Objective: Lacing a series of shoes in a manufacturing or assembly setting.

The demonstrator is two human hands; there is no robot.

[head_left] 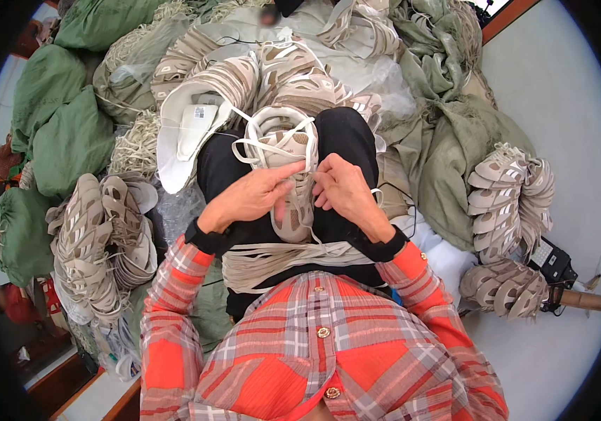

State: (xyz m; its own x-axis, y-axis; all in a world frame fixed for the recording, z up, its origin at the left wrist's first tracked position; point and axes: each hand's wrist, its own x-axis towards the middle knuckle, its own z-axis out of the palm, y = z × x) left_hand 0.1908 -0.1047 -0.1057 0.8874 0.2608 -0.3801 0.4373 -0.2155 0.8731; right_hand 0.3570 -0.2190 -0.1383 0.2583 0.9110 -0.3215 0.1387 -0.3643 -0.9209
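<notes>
A beige and white sneaker upper [288, 130] rests between my knees, its toe toward me. White shoelace [262, 146] loops across its opening and front. From the left, my left hand [262, 193] reaches over the upper, index finger stretched across the lacing and thumb apart. My right hand [346, 188] is on the upper's right side with fingers curled and pinched at the lacing. A lace seems to pass through them, though the fingers partly hide it. Across my lap, just below the toe, lies a bundle of pale laces [290, 265].
Stacked shoe uppers [86, 245] lie at left, with more uppers [500, 203] at right. Beyond my knees are further stacked uppers [206, 91] and clear plastic [388, 88]. Green cloth sacks [72, 140] crowd the left; green cloth [448, 154] spreads at right near a black keypad device [553, 263].
</notes>
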